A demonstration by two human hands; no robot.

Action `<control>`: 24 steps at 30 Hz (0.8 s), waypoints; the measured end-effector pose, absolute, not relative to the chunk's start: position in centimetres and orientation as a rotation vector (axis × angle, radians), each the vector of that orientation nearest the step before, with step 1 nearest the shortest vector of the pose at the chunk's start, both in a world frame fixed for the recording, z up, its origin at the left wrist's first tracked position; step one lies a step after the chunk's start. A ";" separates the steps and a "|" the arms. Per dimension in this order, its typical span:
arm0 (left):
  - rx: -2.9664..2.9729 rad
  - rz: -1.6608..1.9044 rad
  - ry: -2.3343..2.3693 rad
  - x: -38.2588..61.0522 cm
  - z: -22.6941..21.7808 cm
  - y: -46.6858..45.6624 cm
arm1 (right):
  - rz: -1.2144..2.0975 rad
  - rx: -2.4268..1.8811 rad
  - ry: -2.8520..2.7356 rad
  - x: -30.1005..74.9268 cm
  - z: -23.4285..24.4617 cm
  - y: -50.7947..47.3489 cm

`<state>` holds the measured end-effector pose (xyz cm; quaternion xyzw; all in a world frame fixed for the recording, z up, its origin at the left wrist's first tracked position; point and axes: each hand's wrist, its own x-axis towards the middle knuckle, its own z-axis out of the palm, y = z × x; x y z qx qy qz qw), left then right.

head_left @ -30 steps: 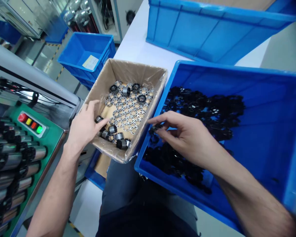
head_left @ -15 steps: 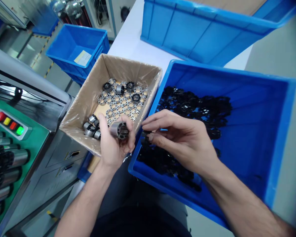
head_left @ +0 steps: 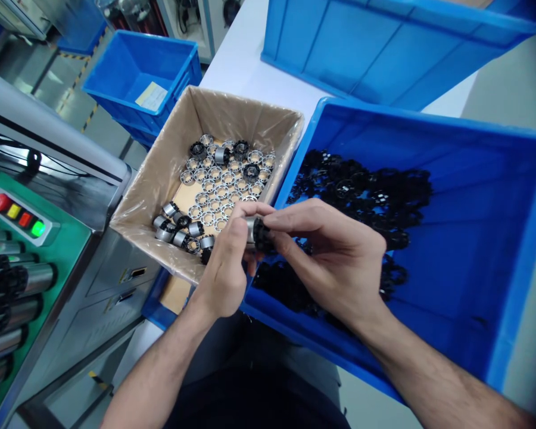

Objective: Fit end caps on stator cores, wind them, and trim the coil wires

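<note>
Both hands meet at the centre of the view, above the seam between a box and a bin. The left hand [head_left: 226, 262] pinches a small metal cylinder [head_left: 251, 229] between thumb and fingertips. The right hand [head_left: 335, 256] closes its thumb and forefinger on a black ring [head_left: 262, 234] that sits against the cylinder's right end. The two parts touch; whether the ring is fully seated cannot be told. The cylinder is short, silver-grey and shiny. The ring is dark, with a toothed or notched edge, though its detail is too small to read. Fingers cover most of both parts.

Just left of the hands is the cardboard box [head_left: 161, 173], lined with clear plastic. Flat on its floor lie rows of silver cylinders [head_left: 218, 190], seen end-on, and near its front edge lies a loose cluster of cylinders already wearing black rings [head_left: 181, 229]. The left hand hides part of that cluster.

Just right of the hands is the blue bin [head_left: 495, 196], holding a heap of black rings [head_left: 366, 190]. They merge into one dark mass, so single rings are hard to pick out, and the right hand hides part of the heap.

At the far left is a green panel [head_left: 62, 250] with coloured buttons [head_left: 18, 217], cut off by the picture's edge. Two more blue bins sit beyond, one [head_left: 129, 83] lower down at left and one [head_left: 384, 53] at the top of the view, cropped.
</note>
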<state>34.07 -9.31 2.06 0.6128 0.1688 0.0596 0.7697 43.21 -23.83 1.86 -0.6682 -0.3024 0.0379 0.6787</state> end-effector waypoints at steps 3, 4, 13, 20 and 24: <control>1.343 0.106 0.352 34.1 1.9 -9.1 | 0.031 -1.483 -0.689 43.3 1.6 -23.7; 1.334 0.086 0.351 34.1 1.9 -8.9 | 0.037 -1.478 -0.678 43.2 1.5 -23.6; 1.279 0.019 0.319 34.4 2.5 -8.4 | 0.059 -1.508 -0.664 43.0 1.2 -23.5; 1.323 0.002 0.294 34.1 2.4 -8.5 | -0.022 -1.558 -0.723 43.0 1.6 -23.7; 1.314 -0.004 0.302 33.9 2.3 -8.4 | -0.093 -1.639 -0.728 42.8 2.0 -23.7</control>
